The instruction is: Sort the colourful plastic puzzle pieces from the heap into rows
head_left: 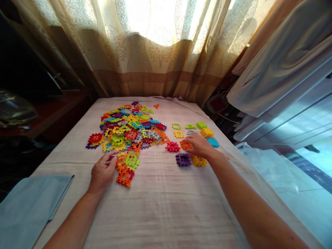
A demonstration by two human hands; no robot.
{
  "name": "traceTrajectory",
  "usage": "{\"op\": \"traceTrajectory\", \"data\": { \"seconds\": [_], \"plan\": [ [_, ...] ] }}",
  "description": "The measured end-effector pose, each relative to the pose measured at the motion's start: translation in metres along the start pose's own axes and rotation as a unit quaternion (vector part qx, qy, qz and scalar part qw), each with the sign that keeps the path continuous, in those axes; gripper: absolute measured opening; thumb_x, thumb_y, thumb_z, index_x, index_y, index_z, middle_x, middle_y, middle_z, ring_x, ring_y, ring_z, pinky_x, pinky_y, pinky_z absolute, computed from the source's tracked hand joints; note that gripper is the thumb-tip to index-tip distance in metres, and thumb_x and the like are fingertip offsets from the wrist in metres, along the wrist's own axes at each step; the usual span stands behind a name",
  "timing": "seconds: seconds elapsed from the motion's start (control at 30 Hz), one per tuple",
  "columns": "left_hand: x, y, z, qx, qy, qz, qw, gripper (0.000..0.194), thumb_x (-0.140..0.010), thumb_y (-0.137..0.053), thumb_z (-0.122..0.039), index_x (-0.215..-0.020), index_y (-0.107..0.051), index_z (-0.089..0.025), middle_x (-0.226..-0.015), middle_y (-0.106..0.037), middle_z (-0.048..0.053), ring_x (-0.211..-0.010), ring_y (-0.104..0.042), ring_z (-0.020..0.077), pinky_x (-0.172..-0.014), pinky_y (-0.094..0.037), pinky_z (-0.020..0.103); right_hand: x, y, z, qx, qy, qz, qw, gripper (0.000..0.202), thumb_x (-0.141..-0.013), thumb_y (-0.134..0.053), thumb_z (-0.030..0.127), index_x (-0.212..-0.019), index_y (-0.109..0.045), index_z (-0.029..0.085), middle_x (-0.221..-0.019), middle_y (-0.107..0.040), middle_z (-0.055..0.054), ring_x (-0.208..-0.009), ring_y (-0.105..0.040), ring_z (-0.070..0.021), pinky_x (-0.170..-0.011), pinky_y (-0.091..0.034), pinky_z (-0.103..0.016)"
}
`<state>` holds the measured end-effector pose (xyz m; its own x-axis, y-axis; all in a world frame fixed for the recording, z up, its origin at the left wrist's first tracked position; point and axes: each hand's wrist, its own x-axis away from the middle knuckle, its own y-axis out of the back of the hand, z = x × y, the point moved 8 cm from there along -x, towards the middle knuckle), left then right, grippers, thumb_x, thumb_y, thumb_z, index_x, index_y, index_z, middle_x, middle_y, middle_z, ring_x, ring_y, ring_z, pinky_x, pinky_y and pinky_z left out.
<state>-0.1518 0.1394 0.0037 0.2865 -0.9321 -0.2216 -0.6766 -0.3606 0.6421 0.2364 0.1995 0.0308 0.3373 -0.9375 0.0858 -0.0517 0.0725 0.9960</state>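
A large heap of colourful plastic interlocking building pieces covers the left half of the cloth-covered table. At its near edge, my left hand is closed in a pinch, with a small pale sliver showing at the fingertips; its kind I cannot make out. Beside those fingers lie orange pieces and a lime green piece. To the right, the fingers of my right hand close on an orange interlocking piece. A grey piece is partly hidden behind that hand.
Around my right hand sit sorted pieces: red, purple, yellow and blue, plus a green stack. A folded light blue cloth lies at the table's left edge. Curtains hang behind the table.
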Motion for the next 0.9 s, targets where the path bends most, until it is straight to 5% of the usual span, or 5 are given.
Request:
{"op": "traceTrajectory", "data": {
  "seconds": [0.6, 0.9],
  "plan": [
    [0.0, -0.001, 0.002, 0.013, 0.004, 0.003, 1.0, 0.042, -0.077, -0.049, -0.048, -0.103, -0.07, -0.023, -0.09, -0.074, 0.003, -0.064, -0.066, 0.0161, -0.065, -0.054, 0.026, -0.022, -0.005, -0.006, 0.054, 0.009, 0.066, 0.996, 0.048, -0.08, -0.064, 0.03, -0.127, -0.062, 0.019, -0.117, -0.068, -0.013, -0.11, -0.059, -0.027, -0.093, -0.043, -0.034],
    [-0.001, -0.003, 0.006, 0.018, 0.012, 0.008, 1.0, 0.044, -0.077, -0.05, -0.05, -0.105, -0.069, -0.022, -0.09, -0.074, 0.003, -0.066, -0.067, 0.0171, -0.064, -0.054, 0.026, -0.036, 0.026, 0.037, 0.002, 0.021, -0.01, 1.0, 0.035, -0.088, -0.055, 0.029, -0.12, -0.066, 0.019, -0.123, -0.067, -0.009, -0.114, -0.058, -0.0231, -0.097, -0.041, -0.032]
  ]
}}
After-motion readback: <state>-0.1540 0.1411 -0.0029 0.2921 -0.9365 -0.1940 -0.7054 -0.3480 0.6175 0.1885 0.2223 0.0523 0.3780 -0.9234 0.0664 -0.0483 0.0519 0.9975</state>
